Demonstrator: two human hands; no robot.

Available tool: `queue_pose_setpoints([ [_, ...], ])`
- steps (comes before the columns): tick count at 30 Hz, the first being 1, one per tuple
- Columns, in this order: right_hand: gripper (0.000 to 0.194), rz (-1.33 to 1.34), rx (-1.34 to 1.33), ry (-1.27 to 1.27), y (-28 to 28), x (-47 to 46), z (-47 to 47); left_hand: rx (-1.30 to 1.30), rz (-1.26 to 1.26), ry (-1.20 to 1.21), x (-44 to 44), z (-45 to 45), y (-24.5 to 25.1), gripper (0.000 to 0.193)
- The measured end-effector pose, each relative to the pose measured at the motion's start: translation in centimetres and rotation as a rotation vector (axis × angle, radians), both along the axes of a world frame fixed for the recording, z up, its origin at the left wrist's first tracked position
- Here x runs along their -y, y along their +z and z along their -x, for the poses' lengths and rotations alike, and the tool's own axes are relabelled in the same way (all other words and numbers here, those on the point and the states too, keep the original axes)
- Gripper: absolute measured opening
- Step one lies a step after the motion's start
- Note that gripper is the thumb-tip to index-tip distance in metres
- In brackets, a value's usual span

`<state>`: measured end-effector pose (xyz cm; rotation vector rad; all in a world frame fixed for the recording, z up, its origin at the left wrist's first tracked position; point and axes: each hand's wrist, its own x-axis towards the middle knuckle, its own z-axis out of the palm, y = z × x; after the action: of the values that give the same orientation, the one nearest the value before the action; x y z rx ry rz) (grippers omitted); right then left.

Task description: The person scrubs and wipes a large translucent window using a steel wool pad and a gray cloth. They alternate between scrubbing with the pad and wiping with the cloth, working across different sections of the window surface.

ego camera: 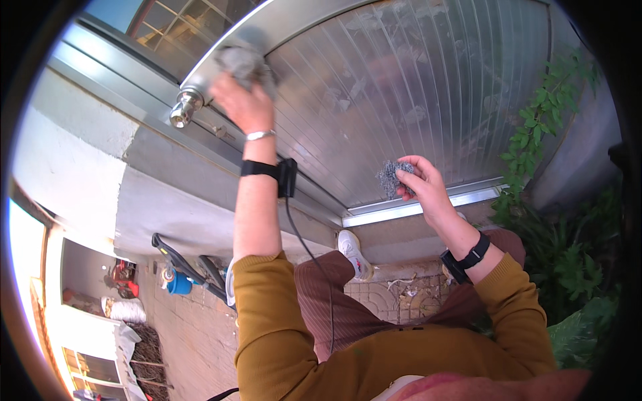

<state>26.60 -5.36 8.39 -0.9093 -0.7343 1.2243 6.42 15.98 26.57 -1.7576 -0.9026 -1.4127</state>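
Note:
A ribbed metal door panel [401, 100] with a smooth metal frame [296, 22] fills the upper view. My left hand [243, 100] presses a grey cloth [241, 62] against the frame, just beside a shiny round door knob [186, 106]; hand and cloth are slightly blurred. Below that knob, a key [223, 133] sticks out near the door's edge. Lower and to the right, my right hand [419, 180] pinches a wad of steel wool [393, 178] between thumb and fingers, held in front of the panel's lower part.
A leafy vine [536, 120] hangs at the right, over dark plants. A metal sill [426, 208] and concrete step run beneath the door, near my white shoe [356, 253]. At lower left are a black-handled frame [185, 265] and a blue bucket [179, 283]. A cable trails from my left wrist.

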Motion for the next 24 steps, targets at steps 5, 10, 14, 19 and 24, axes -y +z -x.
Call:
queue_pose_setpoints([
  [5,0.028,-0.006,-0.031,0.058,0.2,0.2,0.2,-0.029,-0.130,-0.225,0.0,-2.8,7.4,0.058],
  [10,0.026,-0.021,-0.026,0.073,0.2,0.5,0.3,-0.126,-0.164,-0.182,0.2,-8.5,2.6,0.056],
  [14,0.027,-0.001,-0.012,0.067,0.0,0.5,0.6,-0.480,-0.148,-0.252,1.4,-11.3,-1.9,0.057],
  [19,0.028,0.026,-0.034,0.058,-0.4,0.3,0.0,-0.601,-0.158,-0.146,1.4,-9.6,-2.5,0.060],
  [24,0.028,0.015,-0.086,0.109,-0.2,0.9,-0.6,-0.530,-0.160,0.016,0.0,-2.1,-0.5,0.055],
])
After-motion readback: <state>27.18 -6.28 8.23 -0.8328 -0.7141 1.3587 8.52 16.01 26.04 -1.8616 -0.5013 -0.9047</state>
